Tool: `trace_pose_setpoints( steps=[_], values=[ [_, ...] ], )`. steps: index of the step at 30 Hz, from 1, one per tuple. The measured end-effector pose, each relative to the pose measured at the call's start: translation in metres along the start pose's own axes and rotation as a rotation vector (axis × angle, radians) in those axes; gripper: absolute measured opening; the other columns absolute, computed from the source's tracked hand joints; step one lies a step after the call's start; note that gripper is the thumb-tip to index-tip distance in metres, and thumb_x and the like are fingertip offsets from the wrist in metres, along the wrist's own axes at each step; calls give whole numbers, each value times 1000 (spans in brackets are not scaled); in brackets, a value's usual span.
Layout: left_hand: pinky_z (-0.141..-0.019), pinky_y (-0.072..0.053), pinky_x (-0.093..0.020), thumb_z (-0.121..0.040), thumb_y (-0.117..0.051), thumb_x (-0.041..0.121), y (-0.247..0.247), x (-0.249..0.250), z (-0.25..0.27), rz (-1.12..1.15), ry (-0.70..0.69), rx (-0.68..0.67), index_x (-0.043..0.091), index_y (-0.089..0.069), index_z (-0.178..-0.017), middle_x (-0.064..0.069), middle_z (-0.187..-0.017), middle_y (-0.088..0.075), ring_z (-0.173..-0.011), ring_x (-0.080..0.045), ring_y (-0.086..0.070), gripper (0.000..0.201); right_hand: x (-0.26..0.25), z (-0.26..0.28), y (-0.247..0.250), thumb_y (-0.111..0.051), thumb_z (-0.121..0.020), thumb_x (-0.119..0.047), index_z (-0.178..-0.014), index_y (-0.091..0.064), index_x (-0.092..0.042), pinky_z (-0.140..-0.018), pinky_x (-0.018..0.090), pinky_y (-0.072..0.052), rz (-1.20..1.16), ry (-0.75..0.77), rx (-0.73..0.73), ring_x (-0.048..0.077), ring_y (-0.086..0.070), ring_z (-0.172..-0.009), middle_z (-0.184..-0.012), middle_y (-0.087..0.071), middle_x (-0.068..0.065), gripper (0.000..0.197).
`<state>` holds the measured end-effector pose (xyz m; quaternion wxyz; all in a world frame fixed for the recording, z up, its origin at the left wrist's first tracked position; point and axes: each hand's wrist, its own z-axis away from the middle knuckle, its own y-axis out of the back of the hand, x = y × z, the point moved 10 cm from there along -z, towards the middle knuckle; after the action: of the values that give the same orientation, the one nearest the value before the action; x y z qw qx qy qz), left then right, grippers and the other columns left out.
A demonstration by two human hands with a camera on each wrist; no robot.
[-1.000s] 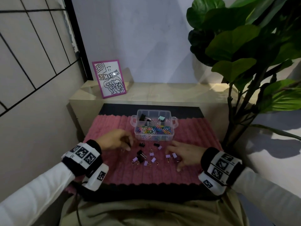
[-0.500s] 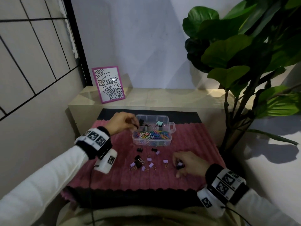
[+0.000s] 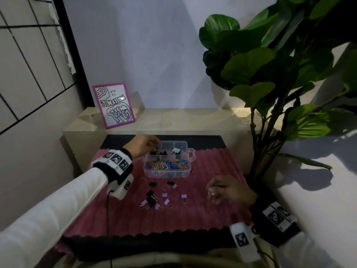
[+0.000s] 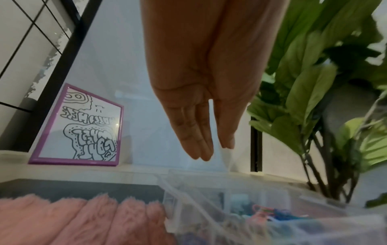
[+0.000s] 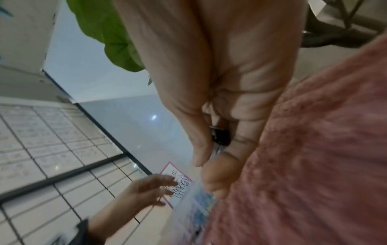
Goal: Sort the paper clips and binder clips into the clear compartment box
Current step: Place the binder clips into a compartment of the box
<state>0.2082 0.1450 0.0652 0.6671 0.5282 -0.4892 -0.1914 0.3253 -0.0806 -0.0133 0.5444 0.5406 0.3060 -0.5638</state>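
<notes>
On the pink mat (image 3: 202,215), bounded by wall at left, plant (image 3: 270,74) at right | left hand (image 3: 142,146), fingers (image 4: 199,132) straight and together, is held over clear box's (image 3: 167,174) back-left compartment | loose binder clips (image 3: 164,198) are scattered before box | black clip (image 5: 221,136) is pinched by right hand (image 3: 229,190).

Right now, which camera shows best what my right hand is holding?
The right wrist view: a black clip shows pinched between the right hand's fingers. The head view shows the hand curled, the clip hidden. The left wrist view misses both.
</notes>
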Motion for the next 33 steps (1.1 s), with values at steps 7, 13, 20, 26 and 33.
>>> trace_pose_setpoints(
  steps=[7,13,20,26,33],
  values=[
    [-73,-44,-6,-86,-59,14,-30,-4,97,17,11,-227,19,-65,-105,4,-101,-69,-78,6,-58,20,-53,-56,-6,-47,-91,2,-80,-59,-1,-59,17,-54,-297,0,-31,13,-65,-72,-85,-61,10,16],
    [-78,-36,-3,-85,-62,22,-53,-6,124,-9,-49,-245,17,-64,-107,3,-110,-67,-94,-4,-59,23,-82,-118,-27,-45,-88,13,-78,-55,0,-62,18,-58,-325,0,29,22,-60,-78,-84,-55,12,18],
    [-94,-38,-21,-78,-68,14,-76,14,103,-50,-72,-343,12,-58,-117,-6,-124,-57,-113,-18,-52,40,-91,-143,-34,-42,-89,13,-117,-48,14,-90,40,-49,-158,-94,159,26,-57,-81,-86,-54,13,29],
    [-86,-42,-30,-71,-73,15,-99,16,96,-174,-94,-438,9,-59,-101,-11,-115,-55,-106,-25,-51,34,-108,-110,-27,-49,-91,-7,-128,-48,-10,-99,35,-45,498,67,173,26,-53,-118,-137,-48,12,37],
    [-72,-42,-21,-77,-69,20,-100,14,95,-82,-101,-449,6,-61,-90,-7,-90,-67,-78,-10,-55,21,-85,-49,-81,-54,-89,-9,-110,-58,-5,-68,12,-42,850,218,-223,6,-59,-81,-106,-62,6,21]
  ],
)
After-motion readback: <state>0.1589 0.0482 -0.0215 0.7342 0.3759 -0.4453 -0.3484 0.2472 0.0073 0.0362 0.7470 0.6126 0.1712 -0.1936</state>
